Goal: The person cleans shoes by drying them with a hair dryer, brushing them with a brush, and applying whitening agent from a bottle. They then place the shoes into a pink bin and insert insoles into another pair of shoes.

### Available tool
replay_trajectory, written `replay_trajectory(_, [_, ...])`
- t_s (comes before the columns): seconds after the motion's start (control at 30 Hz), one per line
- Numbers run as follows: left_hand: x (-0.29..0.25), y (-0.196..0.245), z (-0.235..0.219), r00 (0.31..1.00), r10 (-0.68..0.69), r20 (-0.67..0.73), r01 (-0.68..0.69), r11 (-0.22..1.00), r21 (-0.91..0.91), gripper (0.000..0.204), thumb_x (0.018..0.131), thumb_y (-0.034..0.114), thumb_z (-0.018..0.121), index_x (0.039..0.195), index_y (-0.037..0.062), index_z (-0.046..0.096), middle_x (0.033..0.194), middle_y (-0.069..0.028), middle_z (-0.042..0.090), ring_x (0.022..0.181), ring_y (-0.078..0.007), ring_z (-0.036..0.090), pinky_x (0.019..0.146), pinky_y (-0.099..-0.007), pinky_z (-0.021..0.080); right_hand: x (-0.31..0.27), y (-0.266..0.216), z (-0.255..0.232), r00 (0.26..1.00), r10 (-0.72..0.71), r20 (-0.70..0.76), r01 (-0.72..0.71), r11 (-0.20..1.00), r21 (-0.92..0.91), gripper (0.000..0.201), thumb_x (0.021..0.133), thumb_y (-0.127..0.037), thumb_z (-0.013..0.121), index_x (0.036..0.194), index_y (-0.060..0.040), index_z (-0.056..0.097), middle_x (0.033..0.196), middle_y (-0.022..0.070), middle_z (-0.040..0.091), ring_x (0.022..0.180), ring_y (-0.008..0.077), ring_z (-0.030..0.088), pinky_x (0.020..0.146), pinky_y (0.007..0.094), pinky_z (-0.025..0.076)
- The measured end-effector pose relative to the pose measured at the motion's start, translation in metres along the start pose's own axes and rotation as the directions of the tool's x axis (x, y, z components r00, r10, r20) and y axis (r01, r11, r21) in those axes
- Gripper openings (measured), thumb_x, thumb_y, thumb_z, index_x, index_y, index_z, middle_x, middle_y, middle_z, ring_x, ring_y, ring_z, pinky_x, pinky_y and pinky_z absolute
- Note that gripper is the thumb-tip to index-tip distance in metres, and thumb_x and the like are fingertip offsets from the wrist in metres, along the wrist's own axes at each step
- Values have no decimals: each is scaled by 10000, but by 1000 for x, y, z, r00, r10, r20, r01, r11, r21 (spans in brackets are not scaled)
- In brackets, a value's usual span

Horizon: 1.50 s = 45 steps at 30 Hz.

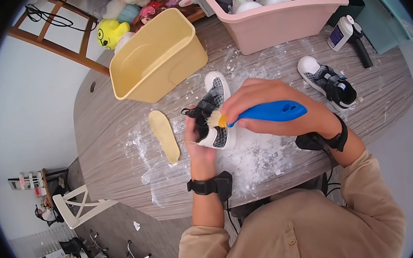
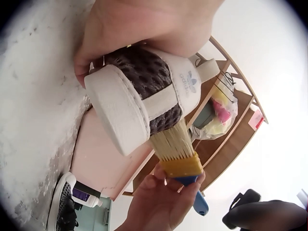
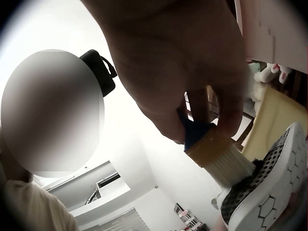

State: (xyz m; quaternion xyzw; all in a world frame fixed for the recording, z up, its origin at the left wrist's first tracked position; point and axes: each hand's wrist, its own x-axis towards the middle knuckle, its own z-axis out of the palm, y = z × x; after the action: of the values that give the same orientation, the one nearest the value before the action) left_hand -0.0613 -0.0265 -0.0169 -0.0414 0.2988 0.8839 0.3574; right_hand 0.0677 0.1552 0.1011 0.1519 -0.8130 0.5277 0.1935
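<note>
A black-and-grey mesh sneaker (image 1: 219, 92) with a white toe cap and sole is held tilted over the table by my left hand (image 1: 201, 151), whose fingers wrap around its side and heel. My right hand (image 1: 274, 92) pinches a paintbrush (image 1: 275, 111) with a blue handle, a yellow band and pale bristles. The bristles (image 3: 228, 166) press against the dark upper around the shoe's opening. In the left wrist view, the shoe's white sole (image 2: 118, 113) faces the camera, with the brush (image 2: 180, 161) touching its far side. A yellowish insole (image 1: 164, 135) lies left of the shoe.
White powder smears the wooden table (image 1: 268, 160). A matching sneaker (image 1: 327, 81) stands at the right, near a white bottle (image 1: 338, 36) and a black-handled object (image 1: 362, 51). Behind are a yellow bin (image 1: 180, 57) and a pink bin (image 1: 281, 26) containing shoes.
</note>
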Motion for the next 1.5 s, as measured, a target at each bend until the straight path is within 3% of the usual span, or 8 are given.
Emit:
replay_trajectory(0.17, [-1,4,2,994,108,30,-110,992,59,224,937,205,548,1139,111,528,1283,-132,560,1162,-265,547,998,-400,429,-4,-11,4,936,174,305,-177,984,-18,154,810,-114,669,964,-106,671,937,32,667,890,242,588,808,342,464])
replay_trajectory(0.37, [1,2,-7,995,89,34,-92,991,93,212,950,187,511,1146,107,513,1266,-124,569,1143,-256,556,985,-399,436,-1,-3,8,995,-66,72,61,996,72,156,791,-90,669,946,-92,652,957,40,654,870,255,558,787,366,458])
replay_trajectory(0.5, [5,2,-12,997,61,52,-62,998,17,225,951,173,495,1166,106,499,1247,-120,579,1130,-255,562,971,-391,446,-7,-1,9,928,-14,371,31,999,-41,231,774,-68,697,996,-93,640,1061,39,651,944,263,565,813,355,464])
replay_trajectory(0.7, [3,2,-10,999,21,-26,-20,999,32,238,947,168,503,1177,106,496,1243,-121,580,1132,-252,562,963,-386,455,-7,-4,15,940,-103,324,55,986,154,208,761,-61,694,958,-92,633,1039,43,648,934,261,565,809,350,462])
replay_trajectory(0.9, [3,1,-8,994,107,18,-108,991,83,260,946,231,519,1163,93,558,1183,-86,616,1080,-243,586,949,-396,464,-6,-12,-5,929,202,310,-124,959,-253,211,755,-72,683,963,-86,648,1025,46,661,941,247,569,816,351,466])
replay_trajectory(1.0, [2,1,-6,996,75,48,-78,995,66,233,948,173,509,1171,105,503,1239,-116,580,1120,-245,567,958,-381,456,-4,-16,3,946,106,305,-183,954,238,151,750,-97,667,898,-71,652,885,48,660,869,246,580,760,340,474])
replay_trajectory(1.23, [3,1,-7,998,59,28,-62,992,108,225,953,179,508,1165,104,513,1141,-58,609,1066,-205,583,922,-364,465,-1,12,-2,982,172,73,-174,984,27,137,746,-127,651,872,-75,666,844,48,649,827,228,599,759,328,483])
replay_trajectory(1.5, [1,1,-3,1000,8,8,-8,999,48,231,943,195,538,1158,110,544,1104,-39,619,1036,-189,589,925,-347,459,-3,5,-3,982,124,139,-135,988,75,148,734,-85,633,878,-64,655,870,59,658,846,217,612,773,323,483])
